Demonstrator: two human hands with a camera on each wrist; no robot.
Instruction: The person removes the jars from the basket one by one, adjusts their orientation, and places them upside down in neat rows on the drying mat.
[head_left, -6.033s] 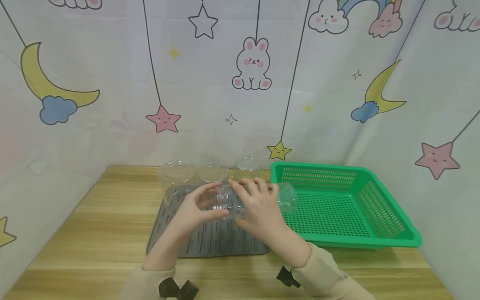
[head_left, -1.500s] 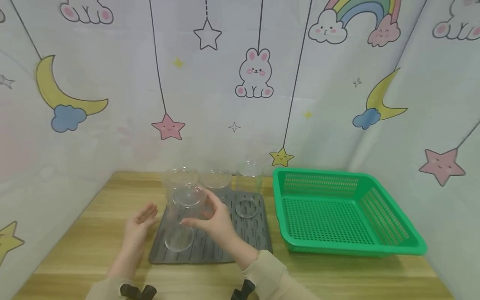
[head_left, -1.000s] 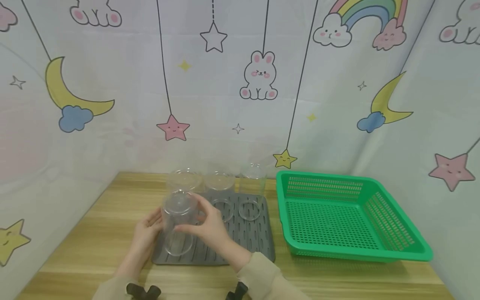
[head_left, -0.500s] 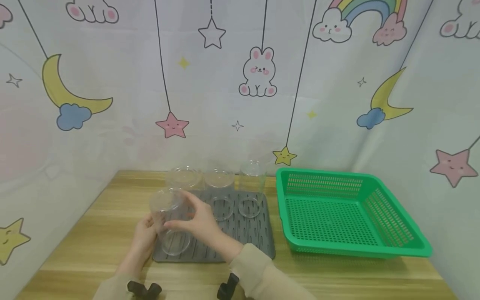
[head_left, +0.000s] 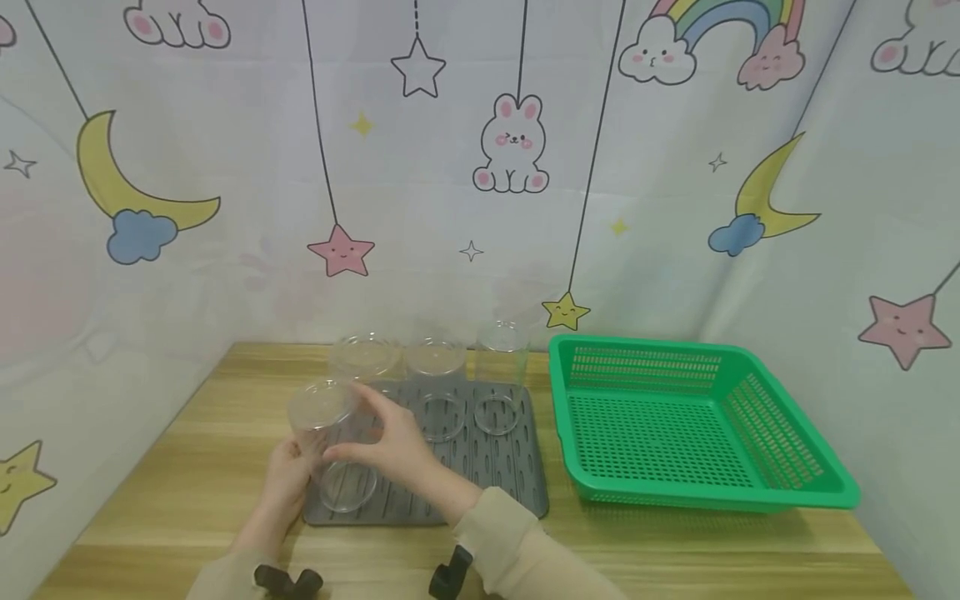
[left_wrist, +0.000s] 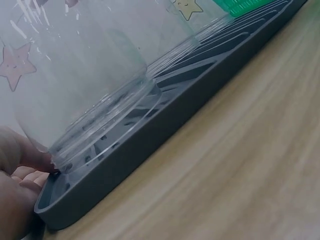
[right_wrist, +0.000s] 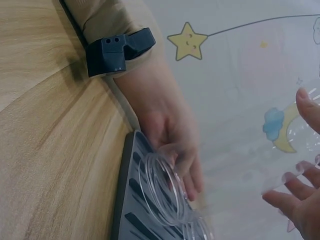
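A clear plastic jar (head_left: 322, 425) stands mouth down at the front left of a grey ribbed drying mat (head_left: 480, 475). In the head view its base, now on top, leans left. My right hand (head_left: 390, 437) grips the upper part, thumb in front and fingers behind. Low on its left side is my left hand (head_left: 287, 475), at the mat's edge. In the left wrist view, a finger of that hand touches the threaded rim of the jar (left_wrist: 75, 85); the right wrist view shows its other fingers extended. Part of the left hand is hidden behind the jar.
Three more clear jars, a wide one (head_left: 365, 357), a middle one (head_left: 435, 358) and a narrow one (head_left: 502, 358), stand upside down along the mat's back. A green plastic basket (head_left: 705, 496) sits to the right on the wooden table (head_left: 187, 467). A patterned curtain (head_left: 420, 208) hangs behind.
Six seconds ago both hands held a jar sideways over the mat. Since then it has been stood mouth down at the front left. Lately its top shifted left and my left hand came to its rim.
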